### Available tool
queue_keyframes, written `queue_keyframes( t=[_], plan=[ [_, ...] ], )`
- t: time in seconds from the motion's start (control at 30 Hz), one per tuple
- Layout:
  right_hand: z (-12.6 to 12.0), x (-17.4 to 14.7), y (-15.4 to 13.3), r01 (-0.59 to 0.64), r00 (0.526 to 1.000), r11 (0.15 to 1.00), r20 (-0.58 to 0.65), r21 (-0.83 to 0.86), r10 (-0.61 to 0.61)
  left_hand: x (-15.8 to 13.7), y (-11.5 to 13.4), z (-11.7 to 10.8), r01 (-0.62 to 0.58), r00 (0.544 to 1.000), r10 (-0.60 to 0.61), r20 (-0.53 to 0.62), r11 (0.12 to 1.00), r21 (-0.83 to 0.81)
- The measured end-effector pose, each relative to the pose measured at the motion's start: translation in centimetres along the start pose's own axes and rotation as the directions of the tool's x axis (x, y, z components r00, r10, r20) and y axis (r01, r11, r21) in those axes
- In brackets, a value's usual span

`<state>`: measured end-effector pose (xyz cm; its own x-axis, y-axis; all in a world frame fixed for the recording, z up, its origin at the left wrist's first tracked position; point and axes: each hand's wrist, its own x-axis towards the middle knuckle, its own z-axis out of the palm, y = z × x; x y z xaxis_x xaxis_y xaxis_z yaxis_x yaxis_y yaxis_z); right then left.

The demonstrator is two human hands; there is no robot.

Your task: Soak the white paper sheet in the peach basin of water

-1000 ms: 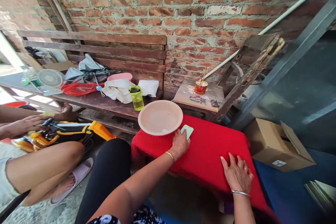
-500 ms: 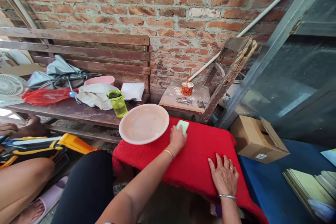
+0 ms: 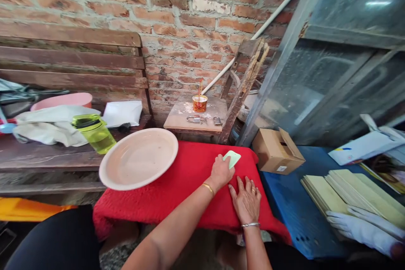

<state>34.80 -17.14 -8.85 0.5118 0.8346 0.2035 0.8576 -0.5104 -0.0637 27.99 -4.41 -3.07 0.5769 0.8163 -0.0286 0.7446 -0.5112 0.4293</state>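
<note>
My left hand [image 3: 222, 174], with a gold bracelet at the wrist, grips a flat pale green piece [image 3: 233, 158] with rounded corners; its exact kind I cannot make out. The piece is near the far right part of a red cloth [image 3: 190, 194] that covers a low table. Close by on the right, my right hand [image 3: 247, 201] lies palm down on the cloth, fingers somewhat spread, with a ring and a silver bracelet. To the left of both hands, a wide pale pink basin [image 3: 139, 158] stands at the table's left end, its inside visible.
A bench [image 3: 38, 158] at left carries a green bottle [image 3: 95, 134] and a white cloth [image 3: 50, 124]. Behind stands a stool [image 3: 177, 120] with a cup [image 3: 200, 103] and padlocks. At right, a blue surface [image 3: 284, 202] holds a cardboard box [image 3: 276, 152], pale stacks [image 3: 351, 190] and gloves [image 3: 363, 230].
The view has turned to the right. My left hand has moved right across the red cloth with the pale green piece, closer to my right hand, which stays flat on the cloth.
</note>
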Motion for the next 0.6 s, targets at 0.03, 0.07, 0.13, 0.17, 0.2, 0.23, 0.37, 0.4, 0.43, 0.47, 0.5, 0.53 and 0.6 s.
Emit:
queue_keyframes(
  t=[0.03, 0.07, 0.13, 0.17, 0.2, 0.23, 0.37, 0.4, 0.43, 0.47, 0.5, 0.53, 0.6],
  plan=[
    [-0.1, 0.1, 0.0, -0.013, 1.000, 0.999, 0.000, 0.030, 0.013, -0.5, -0.7, -0.7, -0.007, 1.000, 0.007, -0.001, 1.000, -0.011],
    [-0.3, 0.1, 0.0, -0.030, 1.000, 0.997, -0.001, 0.069, 0.030, -1.1, -1.7, -1.6, -0.016, 1.000, 0.016, 0.006, 1.000, -0.018],
    [-1.0, 0.0, 0.0, -0.069, 0.997, 0.981, -0.010, 0.184, 0.072, -2.6, -4.2, -3.3, -0.064, 0.996, 0.066, 0.061, 0.997, -0.036],
    [-1.5, -0.1, -0.2, -0.080, 0.996, 0.964, -0.018, 0.255, 0.087, -3.5, -5.5, -4.1, -0.107, 0.991, 0.109, 0.081, 0.994, -0.033],
    [-2.1, -0.4, -0.5, -0.072, 0.996, 0.942, -0.022, 0.329, 0.084, -4.4, -6.8, -4.8, -0.144, 0.986, 0.146, 0.077, 0.989, -0.024],
    [-2.8, -0.8, -0.9, -0.040, 0.998, 0.918, -0.021, 0.395, 0.052, -5.5, -8.0, -5.5, -0.196, 0.976, 0.196, 0.091, 0.981, -0.010],
    [-6.0, -2.9, -3.9, 0.168, 0.968, 0.821, 0.067, 0.546, -0.242, -10.1, -11.5, -6.7, -0.394, 0.889, 0.401, 0.222, 0.916, -0.081],
    [-6.7, -3.5, -4.8, 0.206, 0.941, 0.796, 0.107, 0.570, -0.320, -11.1, -12.0, -6.7, -0.406, 0.870, 0.423, 0.255, 0.906, -0.115],
    [-7.2, -3.9, -5.6, 0.232, 0.910, 0.772, 0.149, 0.591, -0.387, -12.0, -12.6, -6.5, -0.410, 0.854, 0.436, 0.284, 0.900, -0.148],
    [-7.6, -4.3, -6.5, 0.249, 0.875, 0.752, 0.191, 0.610, -0.444, -12.7, -13.1, -6.3, -0.411, 0.840, 0.447, 0.307, 0.894, -0.177],
    [-7.9, -4.7, -7.3, 0.259, 0.843, 0.740, 0.228, 0.621, -0.487, -13.3, -13.5, -6.1, -0.407, 0.834, 0.451, 0.318, 0.892, -0.198],
    [-8.1, -5.0, -8.1, 0.262, 0.821, 0.738, 0.257, 0.622, -0.509, -13.8, -13.8, -5.9, -0.402, 0.831, 0.453, 0.324, 0.890, -0.215],
    [-8.2, -5.4, -9.3, 0.256, 0.811, 0.757, 0.292, 0.601, -0.506, -14.4, -14.3, -5.6, -0.388, 0.835, 0.451, 0.317, 0.889, -0.244]
  ],
)
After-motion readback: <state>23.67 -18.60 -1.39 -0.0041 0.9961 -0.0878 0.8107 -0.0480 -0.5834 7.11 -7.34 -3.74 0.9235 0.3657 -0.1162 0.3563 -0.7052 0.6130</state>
